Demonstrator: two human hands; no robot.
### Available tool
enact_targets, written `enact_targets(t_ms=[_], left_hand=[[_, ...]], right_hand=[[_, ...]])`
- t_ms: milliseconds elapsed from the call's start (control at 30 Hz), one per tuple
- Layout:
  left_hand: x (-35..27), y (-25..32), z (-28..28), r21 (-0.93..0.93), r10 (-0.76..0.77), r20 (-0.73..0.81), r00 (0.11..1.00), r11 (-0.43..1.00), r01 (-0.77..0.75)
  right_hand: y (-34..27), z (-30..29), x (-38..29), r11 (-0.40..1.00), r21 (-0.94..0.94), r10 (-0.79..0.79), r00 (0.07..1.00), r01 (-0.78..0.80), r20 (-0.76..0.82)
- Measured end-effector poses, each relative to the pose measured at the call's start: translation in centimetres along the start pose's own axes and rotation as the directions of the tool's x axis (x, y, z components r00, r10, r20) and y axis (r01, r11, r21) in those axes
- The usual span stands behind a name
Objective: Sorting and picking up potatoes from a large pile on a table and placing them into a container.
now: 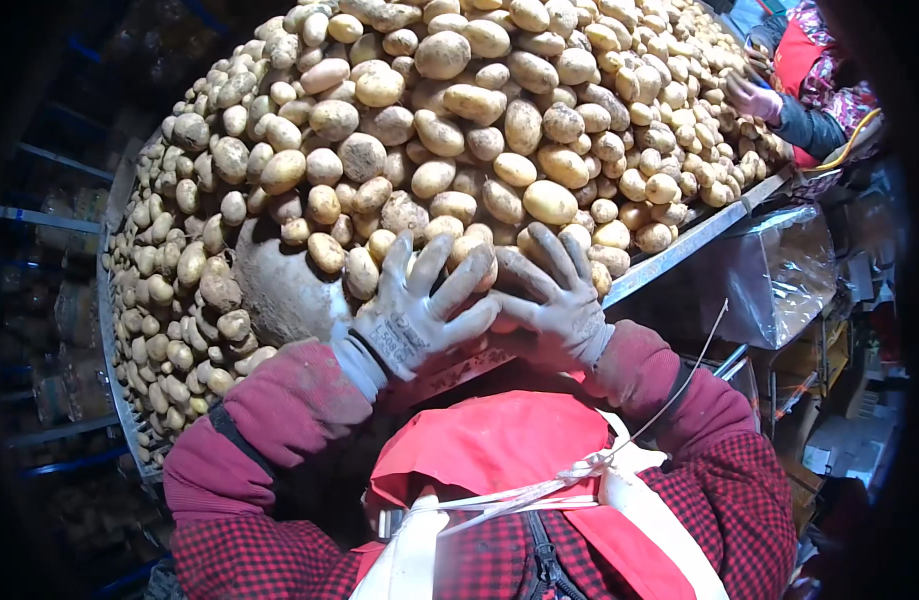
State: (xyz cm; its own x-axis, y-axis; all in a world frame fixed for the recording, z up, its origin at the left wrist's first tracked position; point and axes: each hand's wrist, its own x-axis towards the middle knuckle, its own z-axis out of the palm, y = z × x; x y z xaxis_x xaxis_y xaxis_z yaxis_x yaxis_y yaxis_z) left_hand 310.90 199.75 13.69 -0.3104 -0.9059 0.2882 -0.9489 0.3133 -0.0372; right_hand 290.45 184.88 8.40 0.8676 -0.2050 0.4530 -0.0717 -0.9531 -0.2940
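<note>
A large heap of potatoes lies before me on a metal-edged table, some of them dusted with soil. My left hand, in a soiled white work glove, rests at the near edge of the heap with its fingers spread against the potatoes. Close beside it, my right hand wears a matching glove, also with fingers apart over potatoes. The thumbs nearly meet between the hands. Both palms face away, so what lies beneath them is partly hidden.
A grey, soil-smeared bare patch shows left of my left hand. At the far right, another person's gloved hand reaches to the heap. A clear plastic-lined container stands below the table's right edge. A loose cord sticks up from my apron.
</note>
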Motion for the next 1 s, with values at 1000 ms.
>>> enact_targets(t_ms=[1000], left_hand=[[20.7, -2.6, 5.8, 0.231, 0.002, -0.065, 0.998, 0.973, 0.013]], right_hand=[[17.0, -2.3, 2.3, 0.848, 0.069, 0.458, 0.662, -0.525, -0.593]])
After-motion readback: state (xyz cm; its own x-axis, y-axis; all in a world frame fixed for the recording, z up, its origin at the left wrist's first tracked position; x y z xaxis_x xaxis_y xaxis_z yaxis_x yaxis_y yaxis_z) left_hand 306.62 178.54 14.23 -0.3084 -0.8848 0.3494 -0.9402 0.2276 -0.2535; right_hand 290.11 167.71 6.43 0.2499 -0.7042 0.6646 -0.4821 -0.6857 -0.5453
